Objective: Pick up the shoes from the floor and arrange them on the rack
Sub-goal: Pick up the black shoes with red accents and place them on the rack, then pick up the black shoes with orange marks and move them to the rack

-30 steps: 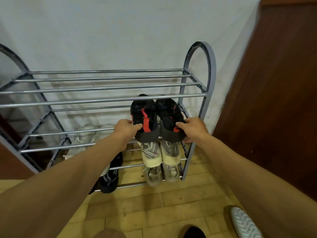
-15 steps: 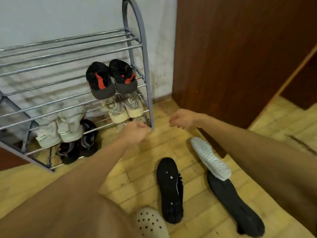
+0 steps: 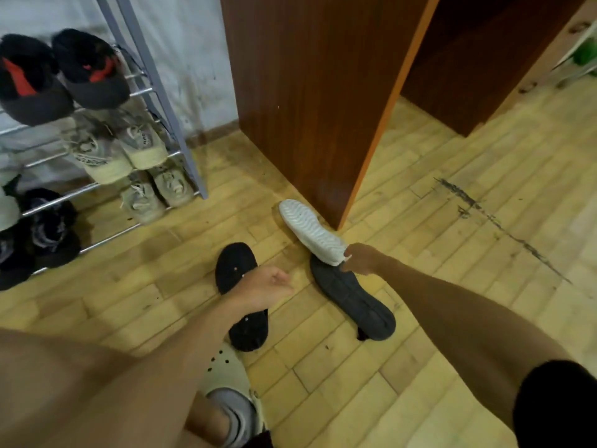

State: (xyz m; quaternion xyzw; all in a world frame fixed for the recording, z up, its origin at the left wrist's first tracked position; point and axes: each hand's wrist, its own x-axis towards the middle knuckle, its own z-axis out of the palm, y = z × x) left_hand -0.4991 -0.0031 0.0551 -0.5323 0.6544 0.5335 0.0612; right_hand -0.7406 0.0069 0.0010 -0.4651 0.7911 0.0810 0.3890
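Observation:
Three shoes lie sole-up on the wooden floor: a black one [image 3: 235, 263], a dark grey one [image 3: 355, 302], and a white-soled one [image 3: 310, 231] whose near end rests on the grey one. My right hand [image 3: 360, 258] pinches the near end of the white-soled shoe. My left hand [image 3: 266, 286] hovers over the black shoe in a loose fist, holding nothing. The grey metal rack [image 3: 181, 147] stands at the left with black-and-red shoes [image 3: 64, 76] on an upper shelf, beige sneakers [image 3: 119, 150] below them, and more pairs lower down.
A brown wooden cabinet [image 3: 307, 92] stands right of the rack, its corner just behind the white-soled shoe. My foot in a cream clog [image 3: 232, 379] is at the bottom centre. A dark scuff [image 3: 491, 218] marks the floor at the right.
My view has swung from the rack down to the floor. Both hands left the black-and-red shoes on the shelf and dropped; the right hand has reached the white-soled shoe.

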